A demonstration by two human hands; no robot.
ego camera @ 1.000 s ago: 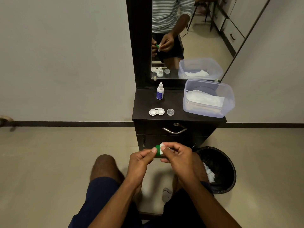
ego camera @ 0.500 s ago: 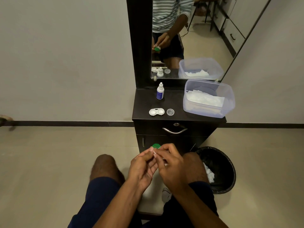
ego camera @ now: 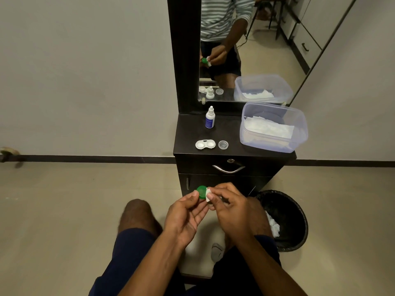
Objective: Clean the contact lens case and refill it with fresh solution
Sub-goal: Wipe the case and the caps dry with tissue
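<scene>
While the left hand [ego camera: 186,212] pinches a green cap [ego camera: 201,192] between thumb and fingertips at the lower middle of the frame, the right hand [ego camera: 233,210] is closed on a small white wad [ego camera: 208,194] and presses it against the cap's right edge. Both hands sit in front of the dark cabinet [ego camera: 233,167], above the person's knees.

On the cabinet top, in the middle of the frame, the white lens case [ego camera: 205,144] lies open with both wells uncovered. Just right of it rests a clear cap [ego camera: 223,144], apart from the case. Behind them, toward the mirror [ego camera: 256,50], a small solution bottle [ego camera: 210,118] stands upright with its cap on. At the right side of the top sits a clear tub [ego camera: 273,127] holding white tissues [ego camera: 269,128].

A black bin [ego camera: 286,221] stands on the floor at the lower right, beside the cabinet, with crumpled white tissue inside. The mirror, at the upper middle, shows the hands with the green cap.
</scene>
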